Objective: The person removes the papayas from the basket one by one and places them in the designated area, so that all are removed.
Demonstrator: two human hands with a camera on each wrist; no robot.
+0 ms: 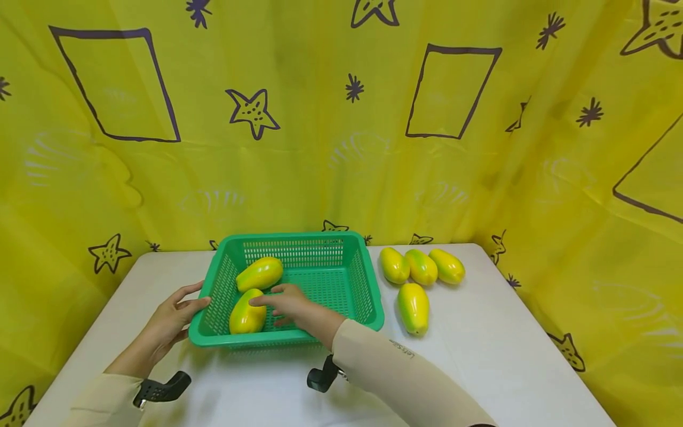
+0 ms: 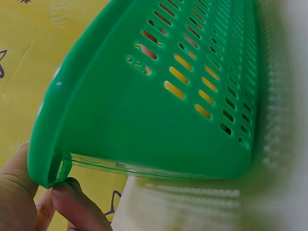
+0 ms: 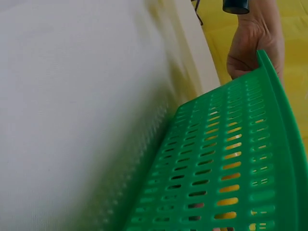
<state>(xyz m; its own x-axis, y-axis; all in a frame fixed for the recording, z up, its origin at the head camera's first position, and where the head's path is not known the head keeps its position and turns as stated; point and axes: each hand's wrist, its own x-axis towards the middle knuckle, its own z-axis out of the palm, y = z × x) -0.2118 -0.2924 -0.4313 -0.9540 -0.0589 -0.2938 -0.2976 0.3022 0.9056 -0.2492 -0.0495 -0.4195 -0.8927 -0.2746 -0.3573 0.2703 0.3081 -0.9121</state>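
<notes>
A green plastic basket with slotted walls stands on the white table. At its left end my left hand grips the rim; the left wrist view shows thumb and fingers pinching the rim's edge. Inside the basket lie two yellow-green papayas, a rear papaya and a front papaya. My right hand reaches over the front wall into the basket, its fingers loosely spread. One digit overlaps the front papaya's right side; whether it touches cannot be told. In the right wrist view the basket wall hides that hand.
Right of the basket, three papayas lie in a row at the back of the table, with another papaya in front of them. A yellow patterned curtain surrounds the table. Each wrist wears a black camera mount.
</notes>
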